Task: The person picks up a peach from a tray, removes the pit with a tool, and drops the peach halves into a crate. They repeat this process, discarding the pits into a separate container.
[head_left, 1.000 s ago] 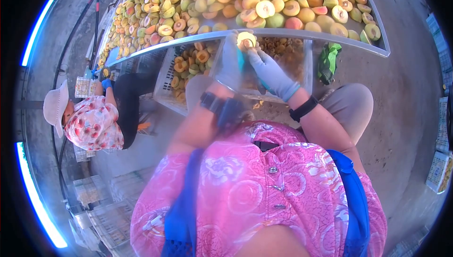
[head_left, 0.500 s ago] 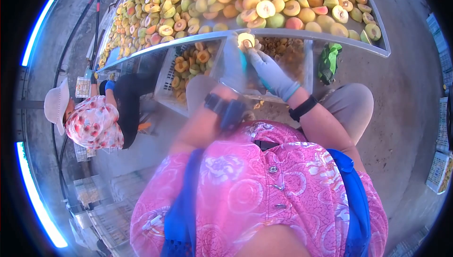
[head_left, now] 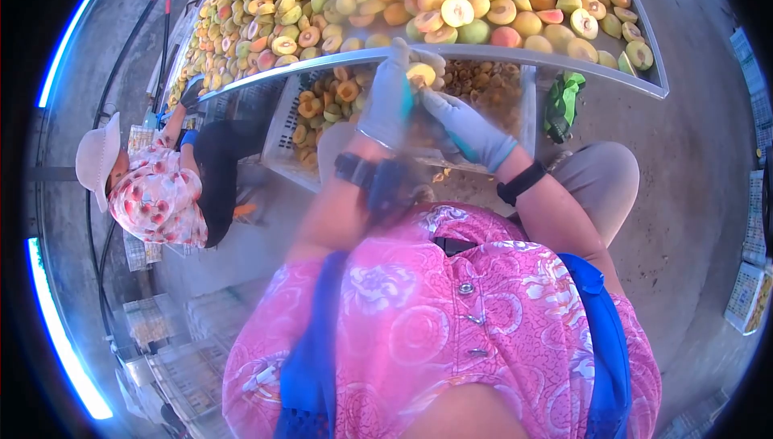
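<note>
My left hand (head_left: 388,101), in a pale glove with teal on it, is wrapped round a yellow fruit half (head_left: 420,75) just below the tray's metal edge (head_left: 354,57). Against the lower side of that fruit is my right hand (head_left: 475,129), gloved too, its fingers closed; whatever they grip is too small to make out. Many halved yellow, green and reddish fruits (head_left: 457,11) lie on the tray. Beneath my hands are a white crate with fruit halves (head_left: 278,129) and a container of small brown pieces (head_left: 527,109).
A co-worker in a light hat and patterned shirt (head_left: 157,197) sits at the left, one hand at the tray's edge. A green bag (head_left: 564,105) lies right of the containers. Crates (head_left: 193,374) stand at lower left, and another crate (head_left: 749,298) at far right.
My left hand has risen slightly, and the fruit half is turned and more covered by fingers. The co-worker's arm has moved up to the tray's edge.
</note>
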{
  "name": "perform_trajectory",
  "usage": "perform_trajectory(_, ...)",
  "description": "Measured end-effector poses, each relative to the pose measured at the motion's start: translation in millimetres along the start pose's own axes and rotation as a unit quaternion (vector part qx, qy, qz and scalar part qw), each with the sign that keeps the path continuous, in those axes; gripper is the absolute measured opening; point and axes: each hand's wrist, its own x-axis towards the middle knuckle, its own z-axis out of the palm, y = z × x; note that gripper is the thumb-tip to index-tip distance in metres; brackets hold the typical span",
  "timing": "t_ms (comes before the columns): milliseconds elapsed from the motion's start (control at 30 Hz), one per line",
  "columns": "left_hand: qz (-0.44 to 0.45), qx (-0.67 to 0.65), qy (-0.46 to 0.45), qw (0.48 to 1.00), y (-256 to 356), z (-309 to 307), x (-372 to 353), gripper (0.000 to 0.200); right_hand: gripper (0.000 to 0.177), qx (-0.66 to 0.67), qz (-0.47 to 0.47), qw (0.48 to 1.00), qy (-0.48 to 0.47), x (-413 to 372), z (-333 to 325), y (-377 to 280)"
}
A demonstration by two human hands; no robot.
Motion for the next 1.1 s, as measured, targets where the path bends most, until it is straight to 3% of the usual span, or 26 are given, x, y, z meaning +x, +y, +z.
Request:
perform_trajectory(133, -0.08, -0.058, -0.053, 0.994, 12.8, -4.1, -8.8, 0.066, 0.036, 0.005, 0.038, 0.998, -0.057, -6.9, 1.5, -4.5)
perform_trajectory(200, -0.045, 0.008, -0.065, 0.997, 7.0, -7.9, -4.5, 0.067, 0.037, 0.104, 0.096, 0.982, -0.129, -6.7, -3.5, -1.4)
perform_trajectory(333, 0.024, 0.095, -0.121, 0.988, 7.9, -16.3, -6.3, 0.069, 0.038, 0.185, 0.111, 0.955, -0.204, -0.5, -10.2, 9.6)
perform_trajectory(433, 0.015, 0.071, -0.126, 0.989, 5.1, -16.8, -6.4, 0.069, 0.036, 0.251, 0.105, 0.921, -0.278, 2.9, -11.3, 13.7)
perform_trajectory(500, -0.037, -0.066, -0.112, 0.991, 0.5, -17.5, -4.6, 0.066, 0.036, 0.321, 0.126, 0.879, -0.329, 6.7, -10.6, 15.9)
perform_trajectory(600, -0.099, -0.165, -0.074, 0.979, 11.4, -7.6, -19.0, 0.063, 0.037, 0.291, 0.106, 0.905, -0.291, 2.2, -5.9, 10.7)
perform_trajectory(733, -0.115, -0.168, -0.037, 0.978, 15.5, -4.2, -20.3, 0.06, 0.038, 0.311, 0.125, 0.884, -0.327, 1.3, -2.7, 5.8)
perform_trajectory(800, -0.09, -0.223, 0.031, 0.97, 7.4, -12.0, -10.2, 0.061, 0.039, 0.27, 0.081, 0.938, -0.201, -7.0, 6.3, 0.6)
perform_trajectory(833, -0.088, -0.224, 0.033, 0.97, 3.2, -21.8, -3.5, 0.061, 0.039, 0.269, 0.084, 0.938, -0.203, -4.7, 2.7, 4.3)
perform_trajectory(900, -0.019, -0.298, 0.039, 0.954, 0.7, -54.2, 10.5, 0.062, 0.041, 0.382, 0.122, 0.833, -0.381, 2.9, -10.1, 12.5)
perform_trajectory(933, -0.014, -0.296, 0.04, 0.954, 2.2, -73.2, 13.2, 0.062, 0.041, 0.38, 0.123, 0.832, -0.386, 5.4, -13.7, 12.7)
perform_trajectory(1000, -0.003, -0.377, 0.0, 0.926, 9.0, -110.0, 13.4, 0.062, 0.04, 0.314, 0.078, 0.931, -0.168, 6.8, -11.4, 11.0)
perform_trajectory(1033, 0.004, -0.352, 0.026, 0.936, 8.6, -122.9, 13.4, 0.062, 0.04, 0.314, 0.08, 0.93, -0.173, 8.8, -5.6, 7.7)
perform_trajectory(1100, -0.019, -0.315, 0.05, 0.948, 14.0, -118.1, 9.5, 0.062, 0.037, 0.087, 0.033, 0.994, 0.063, 6.5, 18.4, -5.3)
